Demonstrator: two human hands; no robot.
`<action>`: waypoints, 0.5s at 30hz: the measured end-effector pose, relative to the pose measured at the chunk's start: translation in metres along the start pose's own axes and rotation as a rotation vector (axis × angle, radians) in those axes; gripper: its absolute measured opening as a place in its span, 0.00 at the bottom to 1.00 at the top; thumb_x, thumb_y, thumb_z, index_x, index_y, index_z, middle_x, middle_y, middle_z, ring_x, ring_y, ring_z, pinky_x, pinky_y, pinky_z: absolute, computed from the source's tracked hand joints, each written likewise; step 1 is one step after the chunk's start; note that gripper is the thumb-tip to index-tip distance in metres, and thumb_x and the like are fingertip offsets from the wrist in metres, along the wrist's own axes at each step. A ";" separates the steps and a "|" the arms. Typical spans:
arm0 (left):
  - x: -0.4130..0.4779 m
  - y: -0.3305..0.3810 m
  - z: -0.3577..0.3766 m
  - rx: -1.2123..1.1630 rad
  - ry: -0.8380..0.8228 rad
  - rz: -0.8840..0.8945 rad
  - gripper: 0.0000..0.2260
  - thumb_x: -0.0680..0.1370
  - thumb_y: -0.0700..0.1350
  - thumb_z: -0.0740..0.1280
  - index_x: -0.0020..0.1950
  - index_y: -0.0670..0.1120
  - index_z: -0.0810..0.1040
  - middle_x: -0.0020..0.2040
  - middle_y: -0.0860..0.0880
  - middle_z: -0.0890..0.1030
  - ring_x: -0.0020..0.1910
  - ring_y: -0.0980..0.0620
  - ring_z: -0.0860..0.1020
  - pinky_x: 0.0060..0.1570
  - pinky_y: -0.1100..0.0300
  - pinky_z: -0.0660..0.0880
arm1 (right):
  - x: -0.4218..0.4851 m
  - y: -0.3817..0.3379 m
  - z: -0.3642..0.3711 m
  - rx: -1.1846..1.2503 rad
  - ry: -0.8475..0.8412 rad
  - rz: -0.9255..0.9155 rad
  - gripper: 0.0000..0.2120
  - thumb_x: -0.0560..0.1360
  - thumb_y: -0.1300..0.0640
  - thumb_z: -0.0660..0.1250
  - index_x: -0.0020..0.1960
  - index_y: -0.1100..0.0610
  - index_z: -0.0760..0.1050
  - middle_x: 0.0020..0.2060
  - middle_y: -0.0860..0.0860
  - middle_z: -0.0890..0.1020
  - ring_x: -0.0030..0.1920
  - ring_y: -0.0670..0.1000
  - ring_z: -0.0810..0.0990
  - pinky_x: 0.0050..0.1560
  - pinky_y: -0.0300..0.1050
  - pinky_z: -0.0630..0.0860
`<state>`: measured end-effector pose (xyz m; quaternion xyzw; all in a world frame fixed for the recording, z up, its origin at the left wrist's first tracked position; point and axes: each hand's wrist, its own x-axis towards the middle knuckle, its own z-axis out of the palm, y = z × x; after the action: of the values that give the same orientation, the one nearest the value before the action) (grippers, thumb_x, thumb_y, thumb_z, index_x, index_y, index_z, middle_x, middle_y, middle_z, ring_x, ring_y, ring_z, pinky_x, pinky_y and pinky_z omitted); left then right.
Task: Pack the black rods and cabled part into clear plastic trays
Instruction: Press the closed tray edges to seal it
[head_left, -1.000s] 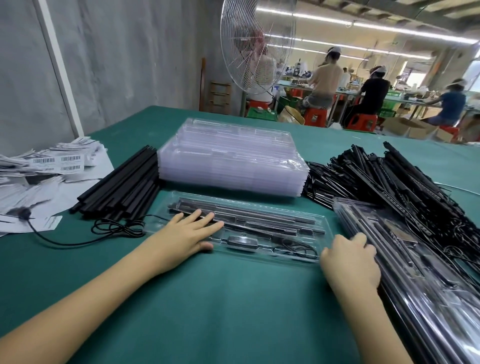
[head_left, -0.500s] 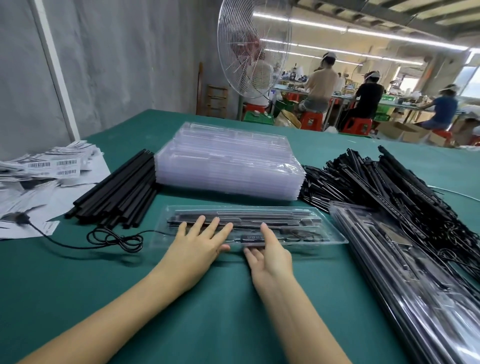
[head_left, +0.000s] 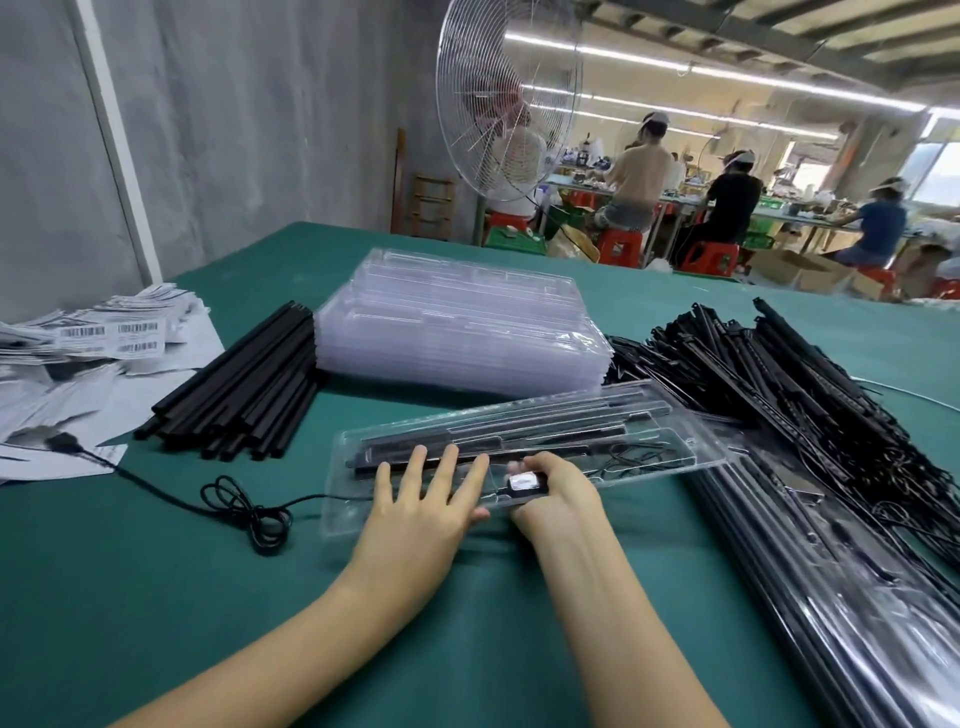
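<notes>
My left hand (head_left: 421, 499) lies flat, fingers spread, on the clear tray (head_left: 670, 415); my right hand (head_left: 556, 493) curls round its near rim; black rods (head_left: 467, 448) and cabled part (head_left: 525, 483) sit inside it; it looks packed; next I'd lift it onto the packed pile (head_left: 831, 571) at its right.

Head camera faces forward-down over table (head_left: 156, 597); left hand (head_left: 415, 514), right hand (head_left: 558, 501), clear tray (head_left: 670, 426) close below.

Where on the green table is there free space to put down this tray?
Free: the near table in front of the tray and below the cable, and the far strip behind the tray stack. Crowded: papers and rods at left, the tangled pile and packed trays at right.
</notes>
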<state>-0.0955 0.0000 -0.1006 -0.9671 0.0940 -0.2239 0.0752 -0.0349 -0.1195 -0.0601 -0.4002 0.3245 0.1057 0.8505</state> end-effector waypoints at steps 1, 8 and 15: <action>0.001 0.000 0.001 0.011 0.013 0.009 0.23 0.75 0.54 0.53 0.60 0.47 0.82 0.54 0.42 0.83 0.50 0.39 0.82 0.41 0.40 0.79 | 0.000 -0.001 0.000 0.005 -0.008 -0.007 0.08 0.74 0.71 0.60 0.49 0.61 0.68 0.33 0.56 0.73 0.29 0.51 0.71 0.22 0.40 0.70; 0.002 -0.008 0.012 0.014 0.112 0.031 0.29 0.83 0.54 0.41 0.59 0.48 0.82 0.54 0.43 0.83 0.51 0.39 0.82 0.44 0.38 0.78 | -0.001 0.006 0.003 0.003 -0.004 -0.067 0.11 0.73 0.73 0.59 0.52 0.62 0.68 0.31 0.58 0.74 0.23 0.52 0.73 0.23 0.41 0.70; -0.004 -0.007 0.010 0.018 0.126 0.047 0.30 0.83 0.54 0.41 0.58 0.48 0.83 0.52 0.42 0.84 0.48 0.38 0.83 0.42 0.36 0.77 | -0.001 0.011 0.004 -0.055 0.095 -0.124 0.11 0.69 0.74 0.64 0.49 0.64 0.73 0.22 0.56 0.77 0.21 0.50 0.73 0.28 0.42 0.69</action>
<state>-0.0930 0.0087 -0.1101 -0.9479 0.1193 -0.2835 0.0829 -0.0387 -0.1096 -0.0645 -0.4474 0.3362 0.0424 0.8277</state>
